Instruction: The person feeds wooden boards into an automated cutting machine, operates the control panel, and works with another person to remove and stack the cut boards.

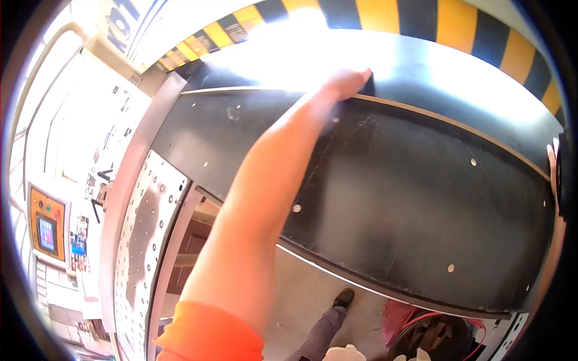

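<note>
A long dark board (439, 78) with a pale brown edge lies across the far part of the black table (385, 180), glaring with reflected light. My left arm, in an orange sleeve, stretches forward across the table. My left hand (349, 84) is at the board's near edge, blurred and washed out by the glare, so its finger closure is unclear. At the far right, my right hand (553, 157) rests at the board's right end with its visible fingers stretched out. Part of it is cut off by the dark rim of the view.
A yellow-and-black striped beam (415, 17) spans the far side. Left stand a perforated metal plate (141, 234) and an orange control panel with a screen (47, 225). Below the table are a dark bin (430, 340), a red hose (481, 334) and a shoe (344, 298).
</note>
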The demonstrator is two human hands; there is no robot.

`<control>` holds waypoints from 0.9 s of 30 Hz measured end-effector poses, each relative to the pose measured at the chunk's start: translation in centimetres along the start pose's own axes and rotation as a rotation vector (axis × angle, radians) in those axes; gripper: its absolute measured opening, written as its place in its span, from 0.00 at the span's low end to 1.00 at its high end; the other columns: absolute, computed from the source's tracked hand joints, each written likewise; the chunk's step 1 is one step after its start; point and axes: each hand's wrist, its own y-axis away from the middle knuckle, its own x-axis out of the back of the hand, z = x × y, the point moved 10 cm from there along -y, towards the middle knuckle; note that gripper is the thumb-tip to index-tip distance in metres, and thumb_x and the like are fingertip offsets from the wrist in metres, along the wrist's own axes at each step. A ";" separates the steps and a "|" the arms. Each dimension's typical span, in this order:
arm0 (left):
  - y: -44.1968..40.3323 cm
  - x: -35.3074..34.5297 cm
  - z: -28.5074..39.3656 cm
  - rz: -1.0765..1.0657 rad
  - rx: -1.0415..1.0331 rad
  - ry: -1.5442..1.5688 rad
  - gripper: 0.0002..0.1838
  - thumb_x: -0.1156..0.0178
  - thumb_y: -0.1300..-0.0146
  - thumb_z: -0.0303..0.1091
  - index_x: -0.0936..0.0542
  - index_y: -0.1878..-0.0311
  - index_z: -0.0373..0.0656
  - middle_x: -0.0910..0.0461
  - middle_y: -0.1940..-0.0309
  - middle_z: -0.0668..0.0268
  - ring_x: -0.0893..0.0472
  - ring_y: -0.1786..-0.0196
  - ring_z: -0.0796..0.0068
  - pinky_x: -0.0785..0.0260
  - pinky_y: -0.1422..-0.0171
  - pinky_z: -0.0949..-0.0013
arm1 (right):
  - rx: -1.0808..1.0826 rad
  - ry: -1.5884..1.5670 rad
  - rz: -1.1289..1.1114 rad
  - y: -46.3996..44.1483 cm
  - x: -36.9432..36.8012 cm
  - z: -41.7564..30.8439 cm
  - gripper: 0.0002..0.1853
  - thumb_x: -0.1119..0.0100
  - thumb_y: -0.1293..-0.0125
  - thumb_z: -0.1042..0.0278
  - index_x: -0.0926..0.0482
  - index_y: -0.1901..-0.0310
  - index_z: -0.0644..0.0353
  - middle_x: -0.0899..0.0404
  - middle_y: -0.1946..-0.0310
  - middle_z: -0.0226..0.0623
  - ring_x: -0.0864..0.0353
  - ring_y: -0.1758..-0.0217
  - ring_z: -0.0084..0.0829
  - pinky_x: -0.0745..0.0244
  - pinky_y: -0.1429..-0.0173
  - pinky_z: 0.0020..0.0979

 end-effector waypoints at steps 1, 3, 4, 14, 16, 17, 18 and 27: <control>0.4 1.0 -0.6 0.043 0.131 0.172 0.26 0.43 0.35 0.52 0.16 0.47 0.38 0.17 0.49 0.49 0.20 0.42 0.53 0.30 0.35 0.59 | 0.012 0.080 0.023 0.0 0.1 0.3 0.33 0.58 0.22 0.49 0.41 0.25 0.65 0.43 0.23 0.45 0.48 0.19 0.39 0.58 0.18 0.32; 1.2 1.6 -0.6 0.002 0.197 0.188 0.29 0.41 0.38 0.53 0.17 0.47 0.33 0.17 0.49 0.47 0.19 0.43 0.51 0.29 0.35 0.59 | 0.028 0.118 0.027 0.1 0.0 0.8 0.33 0.59 0.22 0.49 0.41 0.25 0.65 0.43 0.23 0.44 0.48 0.19 0.38 0.58 0.18 0.32; 1.3 1.8 -0.6 -0.017 0.224 0.199 0.31 0.40 0.39 0.53 0.17 0.48 0.31 0.17 0.49 0.46 0.19 0.44 0.50 0.29 0.35 0.59 | 0.026 0.074 0.017 -0.1 0.0 0.8 0.33 0.59 0.22 0.49 0.41 0.26 0.65 0.43 0.23 0.44 0.48 0.19 0.38 0.58 0.18 0.32; 1.5 3.5 0.2 0.050 0.177 0.151 0.27 0.42 0.39 0.49 0.16 0.47 0.35 0.17 0.48 0.49 0.18 0.44 0.51 0.29 0.35 0.57 | 0.002 -0.074 -0.002 1.5 2.2 -3.0 0.32 0.55 0.24 0.50 0.35 0.29 0.66 0.39 0.26 0.49 0.43 0.21 0.44 0.53 0.20 0.35; 1.6 3.3 -0.2 0.008 0.219 0.178 0.26 0.42 0.39 0.49 0.16 0.48 0.36 0.16 0.49 0.48 0.18 0.45 0.50 0.27 0.38 0.56 | -0.158 0.118 0.004 2.4 3.6 -3.4 0.35 0.56 0.27 0.43 0.32 0.32 0.68 0.37 0.28 0.52 0.41 0.23 0.48 0.48 0.22 0.38; 2.0 3.8 0.0 0.039 0.226 0.163 0.24 0.42 0.40 0.48 0.15 0.52 0.36 0.16 0.52 0.48 0.17 0.46 0.50 0.26 0.40 0.56 | -0.280 0.248 0.031 3.8 5.4 -5.0 0.37 0.56 0.28 0.40 0.29 0.34 0.69 0.34 0.30 0.55 0.38 0.25 0.50 0.44 0.23 0.40; 2.0 3.9 0.2 0.030 0.209 0.129 0.23 0.42 0.41 0.47 0.14 0.55 0.35 0.15 0.54 0.47 0.17 0.48 0.50 0.26 0.41 0.55 | -0.368 0.247 0.017 5.4 7.7 -8.4 0.38 0.56 0.29 0.37 0.27 0.38 0.70 0.31 0.34 0.57 0.34 0.28 0.52 0.41 0.26 0.43; 0.5 2.5 -0.9 0.078 0.128 0.124 0.24 0.43 0.41 0.51 0.13 0.60 0.38 0.15 0.58 0.48 0.16 0.52 0.47 0.26 0.44 0.51 | -0.482 0.093 -0.106 13.9 13.5 -29.4 0.54 0.37 0.50 0.21 0.22 0.50 0.80 0.23 0.45 0.64 0.24 0.38 0.55 0.29 0.36 0.48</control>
